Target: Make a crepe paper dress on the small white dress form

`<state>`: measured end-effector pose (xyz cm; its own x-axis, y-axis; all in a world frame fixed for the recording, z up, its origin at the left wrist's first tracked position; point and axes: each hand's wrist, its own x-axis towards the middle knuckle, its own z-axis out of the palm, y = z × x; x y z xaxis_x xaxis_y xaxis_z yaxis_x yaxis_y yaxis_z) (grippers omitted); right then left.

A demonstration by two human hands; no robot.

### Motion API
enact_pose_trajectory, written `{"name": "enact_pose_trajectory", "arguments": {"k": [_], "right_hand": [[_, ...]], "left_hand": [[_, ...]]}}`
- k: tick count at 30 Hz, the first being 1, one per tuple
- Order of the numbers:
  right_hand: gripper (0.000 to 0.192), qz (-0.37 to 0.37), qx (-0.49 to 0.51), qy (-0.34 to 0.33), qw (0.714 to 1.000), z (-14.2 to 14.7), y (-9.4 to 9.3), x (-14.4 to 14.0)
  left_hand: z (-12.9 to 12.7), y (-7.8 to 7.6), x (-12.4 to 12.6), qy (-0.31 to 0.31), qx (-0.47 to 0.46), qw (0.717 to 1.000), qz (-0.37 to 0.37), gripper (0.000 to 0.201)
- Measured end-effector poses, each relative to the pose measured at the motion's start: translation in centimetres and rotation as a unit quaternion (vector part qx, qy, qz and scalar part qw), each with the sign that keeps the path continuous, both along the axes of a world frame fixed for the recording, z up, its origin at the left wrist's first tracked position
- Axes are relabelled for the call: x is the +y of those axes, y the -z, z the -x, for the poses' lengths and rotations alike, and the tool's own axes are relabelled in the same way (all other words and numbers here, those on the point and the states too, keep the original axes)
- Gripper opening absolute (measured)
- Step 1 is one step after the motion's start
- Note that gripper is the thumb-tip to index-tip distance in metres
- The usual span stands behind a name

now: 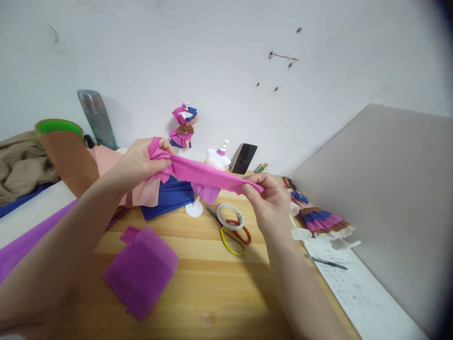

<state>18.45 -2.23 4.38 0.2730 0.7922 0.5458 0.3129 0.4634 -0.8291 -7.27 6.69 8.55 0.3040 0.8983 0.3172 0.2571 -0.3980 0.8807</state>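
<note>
Between my hands a strip of bright pink crepe paper (pixel 208 174) is stretched above the table. My left hand (pixel 143 163) is closed on its gathered, ruffled end. The flat right end is pinched between thumb and fingers of my right hand (pixel 269 196). Behind the strip stands a small white dress-form mannequin (pixel 217 159) with a purple neck band; the strip hides its middle, and a lilac ruffle (pixel 205 192) shows below. On the table under the strip lie scissors (pixel 231 241) with yellow and red handles, a roll of white tape (pixel 230 216) resting on them. Purple crepe paper (pixel 141 271) lies front left.
Blue (pixel 168 198) and peach paper (pixel 146 191) are piled at left, near a brown sheet (pixel 69 158) and a grey bottle (pixel 97 118). A phone (pixel 244 158) leans on the wall. At right are a ruffled paper dress (pixel 322 219), a pen (pixel 329 262) and a written sheet (pixel 364 293).
</note>
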Motion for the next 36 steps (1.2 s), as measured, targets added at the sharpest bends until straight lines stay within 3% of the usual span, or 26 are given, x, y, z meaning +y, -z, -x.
{"name": "enact_pose_trajectory", "arguments": {"k": [6, 10, 19, 36], "right_hand": [[0.01, 0.001, 0.072, -0.015, 0.997, -0.3, 1.3, 1.5], [0.007, -0.014, 0.069, 0.001, 0.997, -0.6, 1.6, 1.8], [0.007, -0.04, 0.075, 0.001, 0.996, -0.7, 2.3, 2.4], [0.006, -0.052, 0.075, 0.011, 0.996, -0.6, 2.0, 2.3]], "left_hand": [[-2.0, 0.6, 1.8, -0.002, -0.051, 0.999, 0.011, 0.016], [-2.9, 1.0, 2.1, 0.026, -0.086, 0.995, 0.047, 0.012], [-3.7, 2.3, 3.5, 0.062, -0.155, 0.986, 0.022, 0.005], [-4.0, 2.4, 3.3, 0.054, -0.145, 0.988, -0.007, 0.008]]}}
